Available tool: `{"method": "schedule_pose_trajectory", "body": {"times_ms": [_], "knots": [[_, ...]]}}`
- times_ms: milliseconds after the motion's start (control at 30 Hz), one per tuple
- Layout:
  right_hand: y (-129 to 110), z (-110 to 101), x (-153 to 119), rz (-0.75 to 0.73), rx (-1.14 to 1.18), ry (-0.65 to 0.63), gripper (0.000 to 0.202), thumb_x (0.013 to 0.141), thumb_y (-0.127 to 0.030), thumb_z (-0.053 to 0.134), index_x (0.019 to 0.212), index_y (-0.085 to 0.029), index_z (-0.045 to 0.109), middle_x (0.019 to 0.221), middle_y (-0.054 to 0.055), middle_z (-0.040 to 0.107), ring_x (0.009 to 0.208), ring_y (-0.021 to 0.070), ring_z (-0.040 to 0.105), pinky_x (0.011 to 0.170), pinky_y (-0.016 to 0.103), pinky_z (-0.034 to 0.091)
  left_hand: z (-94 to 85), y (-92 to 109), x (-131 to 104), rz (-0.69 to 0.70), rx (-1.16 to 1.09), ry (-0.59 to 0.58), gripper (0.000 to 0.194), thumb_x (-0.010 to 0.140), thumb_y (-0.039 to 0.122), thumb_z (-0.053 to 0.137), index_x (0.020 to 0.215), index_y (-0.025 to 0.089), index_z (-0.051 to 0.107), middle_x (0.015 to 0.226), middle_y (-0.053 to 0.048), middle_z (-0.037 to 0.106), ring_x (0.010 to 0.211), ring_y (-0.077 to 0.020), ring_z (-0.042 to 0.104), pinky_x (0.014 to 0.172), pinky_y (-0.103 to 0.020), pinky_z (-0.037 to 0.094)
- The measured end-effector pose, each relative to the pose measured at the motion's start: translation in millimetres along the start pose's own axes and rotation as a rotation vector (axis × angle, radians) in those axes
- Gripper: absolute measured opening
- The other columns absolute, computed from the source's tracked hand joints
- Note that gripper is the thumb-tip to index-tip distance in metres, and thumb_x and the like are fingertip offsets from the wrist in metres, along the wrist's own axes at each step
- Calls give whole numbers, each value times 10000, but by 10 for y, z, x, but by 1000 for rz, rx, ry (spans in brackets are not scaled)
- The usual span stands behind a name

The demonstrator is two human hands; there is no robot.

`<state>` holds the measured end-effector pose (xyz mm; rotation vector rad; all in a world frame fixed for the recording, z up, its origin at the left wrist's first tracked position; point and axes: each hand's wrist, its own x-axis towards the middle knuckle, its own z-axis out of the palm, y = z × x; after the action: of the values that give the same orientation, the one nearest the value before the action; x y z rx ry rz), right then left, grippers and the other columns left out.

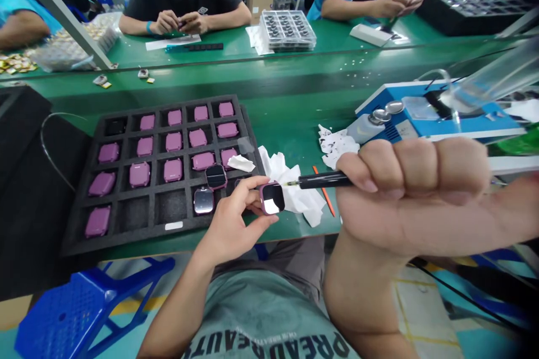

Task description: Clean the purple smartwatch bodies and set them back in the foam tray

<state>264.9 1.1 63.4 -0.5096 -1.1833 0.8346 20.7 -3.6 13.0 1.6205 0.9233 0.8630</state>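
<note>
My left hand [236, 219] pinches a small square smartwatch body [273, 198] by its edges, its dark screen facing up and catching a white reflection. My right hand [412, 190] is wrapped around a black pen-shaped tool [322, 180] with a thin, pale tip. That tip is at the watch's upper right edge; whether it touches, I cannot tell. Left of my hands lies a black foam tray [168, 202] with purple watch cases in its pockets. Two watch bodies with dark screens, an upper one [216, 176] and a lower one [204, 201], sit at its near right part.
Crumpled white tissue [309, 202] and an orange stick [323, 192] lie beyond the watch. A metal-capped bottle [366, 125] stands beside a blue-and-white machine [396, 106]. Co-workers sit across the green bench, near a clear compartment box [287, 31]. A blue stool [67, 314] stands lower left.
</note>
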Motion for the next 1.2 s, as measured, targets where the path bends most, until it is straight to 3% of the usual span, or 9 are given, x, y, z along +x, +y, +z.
{"method": "schedule_pose_trajectory", "body": {"times_ms": [67,133,267,1200], "knots": [[-24,130,-9,113,212,-5,730,945,-757,536,571,-229,199,533,-38,141,476,149,185,480,347,282,-2,-13,-6,5,10,1,542,873,148,753,1369,216,544,941,-6,772,832,-156,726,817,-265,562],[-55,255,-26,196,318,90,747,939,-668,645,581,-227,159,560,-45,121,503,146,139,496,348,249,-3,-26,-10,21,11,1,544,874,154,757,1370,221,543,948,-4,772,831,-155,723,816,-268,562],[-59,353,-60,217,391,179,788,888,-641,732,580,-223,139,543,-45,135,518,152,131,504,344,219,1,-40,-13,43,-10,-2,531,880,142,750,1358,228,537,958,1,773,821,-145,717,804,-260,565],[-4,385,-37,237,395,175,803,874,-567,773,566,-211,122,517,-56,105,506,135,119,499,346,193,-1,-60,-27,52,-20,-7,541,888,121,755,1361,252,527,1025,9,791,853,-133,721,835,-258,574]]}}
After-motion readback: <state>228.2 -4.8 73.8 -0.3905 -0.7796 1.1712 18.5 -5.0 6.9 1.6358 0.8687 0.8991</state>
